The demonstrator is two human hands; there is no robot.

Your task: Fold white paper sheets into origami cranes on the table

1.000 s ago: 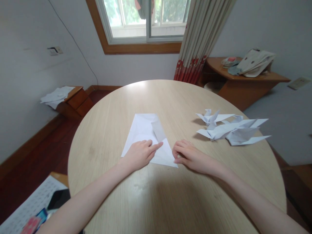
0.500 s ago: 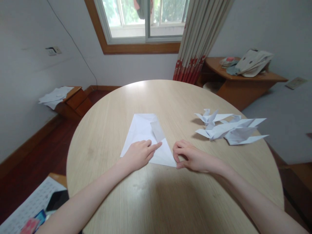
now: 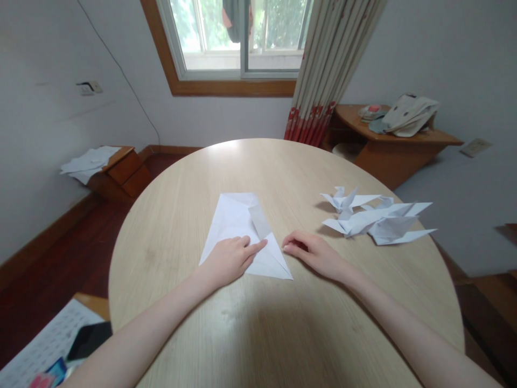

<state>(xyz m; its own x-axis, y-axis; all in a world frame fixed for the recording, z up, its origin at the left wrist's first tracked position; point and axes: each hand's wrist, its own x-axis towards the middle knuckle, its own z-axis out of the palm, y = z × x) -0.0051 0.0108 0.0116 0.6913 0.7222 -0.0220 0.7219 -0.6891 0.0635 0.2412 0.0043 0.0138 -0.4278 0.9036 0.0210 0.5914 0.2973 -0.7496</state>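
A folded sheet of white paper (image 3: 233, 218) lies on the round wooden table (image 3: 258, 334), narrower at its far end, with a small flap raised along its right side. My left hand (image 3: 230, 260) rests on the paper's near half, index finger stretched out toward the right edge and thumb apart. Just beyond that edge is my right hand (image 3: 313, 253), low over the tabletop, fingers curled and thumb tip brought against them. Whether anything is between those fingertips I cannot make out. The paper's near right corner lies uncovered.
Several folded paper birds (image 3: 379, 221) sit together at the table's right. A phone (image 3: 89, 340) and a printed sheet (image 3: 48, 328) lie at lower left. Papers top a small cabinet (image 3: 121, 167). Behind on the right, a corner desk (image 3: 404, 134) carries a bag (image 3: 412, 116).
My right hand has left the paper's near right corner and moved up along the right edge, its fingertips drawn together. My left hand stays on the paper. The view has shifted slightly.
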